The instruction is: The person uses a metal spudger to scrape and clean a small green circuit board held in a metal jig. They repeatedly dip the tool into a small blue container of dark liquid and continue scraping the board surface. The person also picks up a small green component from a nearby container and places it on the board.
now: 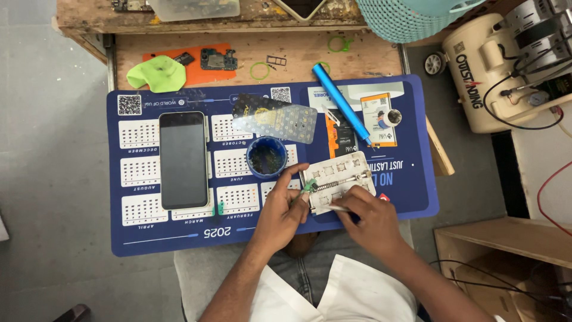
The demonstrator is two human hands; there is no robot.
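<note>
1. White fixture (pixel 339 179) sits on the blue mat (pixel 179 238), pinned at its near-left edge by the left hand (pixel 286 209), fingers curled on a small green part (pixel 308 186).
2. Right hand (pixel 369 217) pinches a thin tool (pixel 338 208), tip on the fixture.
3. Beyond the fingers: blue cup (pixel 266 157), phone (pixel 183 160) far left.

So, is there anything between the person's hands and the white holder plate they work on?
Nothing visible does. The left hand touches the white holder plate at its left edge, at a small green piece. The right hand lies on its lower edge, holding a thin tool.
</note>
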